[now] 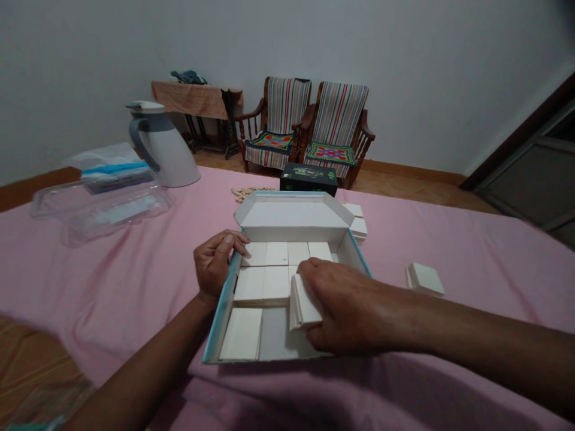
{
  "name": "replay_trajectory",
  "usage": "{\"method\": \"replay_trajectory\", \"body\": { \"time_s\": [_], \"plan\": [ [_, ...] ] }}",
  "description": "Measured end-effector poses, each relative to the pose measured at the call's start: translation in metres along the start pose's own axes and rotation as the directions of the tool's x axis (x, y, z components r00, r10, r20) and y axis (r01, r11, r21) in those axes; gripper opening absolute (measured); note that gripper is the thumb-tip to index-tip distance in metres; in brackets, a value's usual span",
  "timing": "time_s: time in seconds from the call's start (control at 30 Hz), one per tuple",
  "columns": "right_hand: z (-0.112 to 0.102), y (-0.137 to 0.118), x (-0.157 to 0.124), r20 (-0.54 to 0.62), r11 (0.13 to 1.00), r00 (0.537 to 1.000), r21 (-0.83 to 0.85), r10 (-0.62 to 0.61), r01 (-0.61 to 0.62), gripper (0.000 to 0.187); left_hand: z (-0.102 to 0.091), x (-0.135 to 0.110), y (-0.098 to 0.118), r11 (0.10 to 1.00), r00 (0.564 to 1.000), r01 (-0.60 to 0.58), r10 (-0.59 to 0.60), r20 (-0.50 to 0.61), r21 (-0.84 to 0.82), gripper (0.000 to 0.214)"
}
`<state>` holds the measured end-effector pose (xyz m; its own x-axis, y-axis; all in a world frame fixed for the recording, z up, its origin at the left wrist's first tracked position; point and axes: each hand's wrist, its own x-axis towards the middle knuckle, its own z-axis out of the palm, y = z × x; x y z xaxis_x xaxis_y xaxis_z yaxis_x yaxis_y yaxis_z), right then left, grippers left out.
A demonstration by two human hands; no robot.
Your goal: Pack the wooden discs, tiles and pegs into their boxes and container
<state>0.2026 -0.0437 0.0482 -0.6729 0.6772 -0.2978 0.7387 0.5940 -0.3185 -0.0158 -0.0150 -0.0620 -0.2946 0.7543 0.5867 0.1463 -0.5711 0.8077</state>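
Two bare hands work at an open white cardboard box [353, 252] with blue-edged walls, which lies on a pink bedsheet [471, 281]. The right hand [345, 305] holds a narrow grip over a small stack of white blocks [305, 302], standing on edge inside the box. The left hand [218, 263] curls over the box's left wall, its fingers [236, 238] just beside the rows of flat white blocks [263, 284] that fill much of the box; whether it grips the wall cannot be told. The box's grey floor [276, 335] shows between the stack and a block at the near edge. Two white blocks [356, 220] lie just behind the box's right corner, and a single white block [424, 279] lies well to its right. Beyond stand a black box [308, 178], a white jug [164, 146], and a clear plastic tray [101, 206].
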Motion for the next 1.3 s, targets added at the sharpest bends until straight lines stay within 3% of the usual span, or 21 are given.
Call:
{"method": "replay_trajectory", "body": {
  "time_s": [0.13,0.3,0.5,0.73,1.0,1.3],
  "plan": [
    [0.01,-0.015,0.017,0.07,0.995,0.997,-0.09,-0.025,0.032,0.05,-0.001,-0.001,0.0,1.0,1.0,-0.001,0.001,0.004,0.009,0.032],
    [0.007,-0.026,0.028,0.202,0.988,0.979,-0.155,0.007,0.025,0.053,0.0,-0.001,0.002,1.0,1.0,-0.002,0.002,0.008,0.02,0.032],
    [0.006,-0.031,0.034,0.262,0.981,0.965,-0.192,0.023,0.029,0.054,-0.001,-0.001,0.004,0.999,1.0,-0.007,0.007,0.014,0.033,0.034],
    [0.002,-0.032,0.045,0.415,0.985,0.908,-0.175,0.064,0.01,0.05,-0.002,-0.002,0.002,0.999,1.0,0.009,-0.009,0.012,0.037,0.033],
    [0.002,-0.04,0.041,0.366,0.98,0.927,-0.198,0.082,-0.009,0.052,-0.002,-0.002,0.001,0.998,1.0,0.024,-0.024,0.006,0.056,0.034],
    [0.01,-0.039,0.026,0.283,0.997,0.956,-0.034,0.072,-0.065,0.048,-0.002,-0.002,0.002,0.997,1.0,0.028,-0.029,0.01,0.077,0.034]
  ]
}}
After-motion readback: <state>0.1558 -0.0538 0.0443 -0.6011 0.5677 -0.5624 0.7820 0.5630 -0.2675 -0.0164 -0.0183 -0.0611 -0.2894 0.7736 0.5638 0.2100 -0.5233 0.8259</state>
